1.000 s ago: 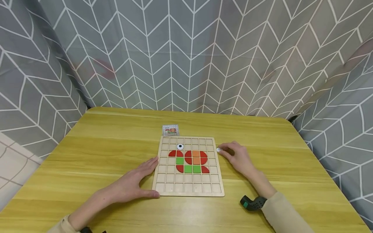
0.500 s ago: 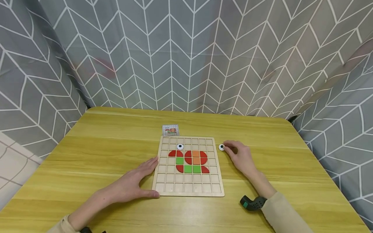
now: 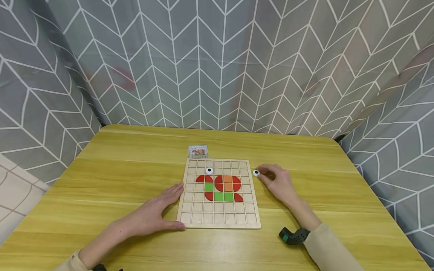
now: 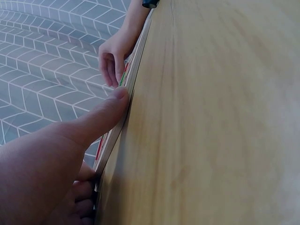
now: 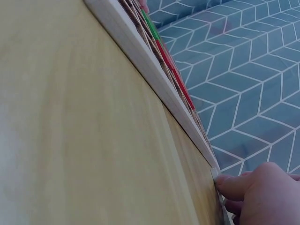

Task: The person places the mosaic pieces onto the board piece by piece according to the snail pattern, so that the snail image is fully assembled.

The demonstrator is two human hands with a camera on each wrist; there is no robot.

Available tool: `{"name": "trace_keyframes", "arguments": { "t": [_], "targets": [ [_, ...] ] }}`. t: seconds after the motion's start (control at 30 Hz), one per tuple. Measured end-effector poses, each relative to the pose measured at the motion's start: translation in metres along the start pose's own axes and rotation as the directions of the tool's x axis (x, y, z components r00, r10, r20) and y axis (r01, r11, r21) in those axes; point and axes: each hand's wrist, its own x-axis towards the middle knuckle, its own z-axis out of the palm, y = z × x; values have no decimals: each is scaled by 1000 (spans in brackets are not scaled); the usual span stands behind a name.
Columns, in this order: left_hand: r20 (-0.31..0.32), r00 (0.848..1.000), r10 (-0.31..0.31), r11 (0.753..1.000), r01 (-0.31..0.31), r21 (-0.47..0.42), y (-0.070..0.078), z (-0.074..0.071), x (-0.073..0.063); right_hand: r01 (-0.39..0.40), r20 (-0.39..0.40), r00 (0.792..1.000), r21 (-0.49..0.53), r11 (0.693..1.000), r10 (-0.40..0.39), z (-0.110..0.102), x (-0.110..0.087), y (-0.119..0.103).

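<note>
In the head view a light wooden grid board [image 3: 198,207] lies on the table, with red, green and orange pieces set in its cells. A white eye disc [image 3: 209,171] with a black centre sits in an upper cell. My left hand [image 3: 154,212] rests along the board's left edge, fingers extended; the left wrist view shows its thumb [image 4: 105,115] over the rim. Just beyond the board's right edge, my right hand [image 3: 278,182] pinches another eye disc [image 3: 256,173] between thumb and forefinger, dark centre facing up. In the right wrist view the fingers hide most of that disc.
A small picture card [image 3: 198,151] with a coloured grid pattern lies behind the board's upper left corner. The yellow wood-grain table [image 3: 305,150] ends at the back against a grey patterned curtain [image 3: 210,67].
The disc in my right hand turned from tilted, with its centre unseen, to eye side up. That hand shifted slightly right, then a little back left. My left hand stayed put.
</note>
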Motion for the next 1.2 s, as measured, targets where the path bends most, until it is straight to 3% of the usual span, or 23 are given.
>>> {"name": "trace_keyframes", "arguments": {
  "t": [0.4, 0.87, 1.03, 1.1, 1.2],
  "targets": [
    [-2, 1000, 9, 1000, -9, -3, 0, -1, 0, 68, -33, 997, -19, 997, -69, 2, 1, 1],
    [11, 1000, -2, 1000, 2, -5, 1, -1, 2, 92, -44, 995, -56, 994, -94, 1, -1, 0],
    [16, 1000, -6, 1000, 7, -9, 1, -1, 1, 179, -148, 971, -83, 980, -190, 0, 6, -7],
    [15, 1000, -6, 1000, 7, -8, 0, 0, 1, 211, -194, 955, -86, 974, -225, 0, 11, -17],
    [11, 1000, -5, 1000, 5, -6, 0, 0, 1, 232, -207, 949, -53, 971, -238, 4, 18, -35]
  ]
}}
